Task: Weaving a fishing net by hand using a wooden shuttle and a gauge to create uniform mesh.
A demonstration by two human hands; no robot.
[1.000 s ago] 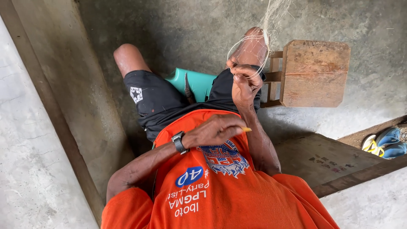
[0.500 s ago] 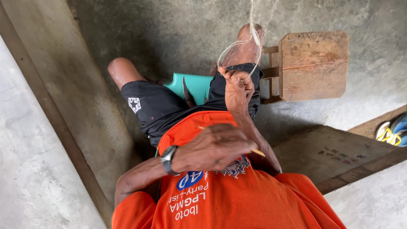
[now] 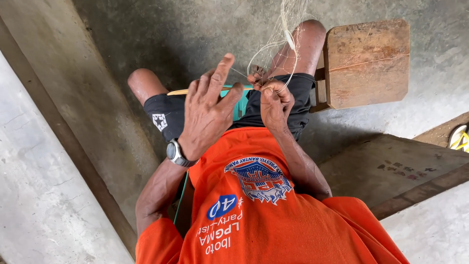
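Observation:
My left hand (image 3: 205, 115), with a wristwatch on it, is raised over my lap with the fingers spread. It holds a thin yellow netting needle (image 3: 178, 91) that lies crosswise behind the fingers. My right hand (image 3: 274, 101) sits just to its right and pinches a loop of pale line (image 3: 264, 51) between thumb and fingers. That line belongs to a fine fishing net (image 3: 289, 17), which rises out of view past my right knee. A small white float (image 3: 289, 39) hangs on the net. I wear an orange shirt and black shorts.
A low wooden stool (image 3: 367, 63) stands beside my right leg. I sit on a teal plastic seat (image 3: 239, 106). A wooden plank (image 3: 391, 171) lies at the right, with a yellow-strapped sandal (image 3: 459, 138) beyond it. A concrete ledge (image 3: 44, 161) runs along the left.
My left hand has risen from my chest to beside the right hand, carrying the needle, and its fingers have spread. The right hand keeps its pinch on the line.

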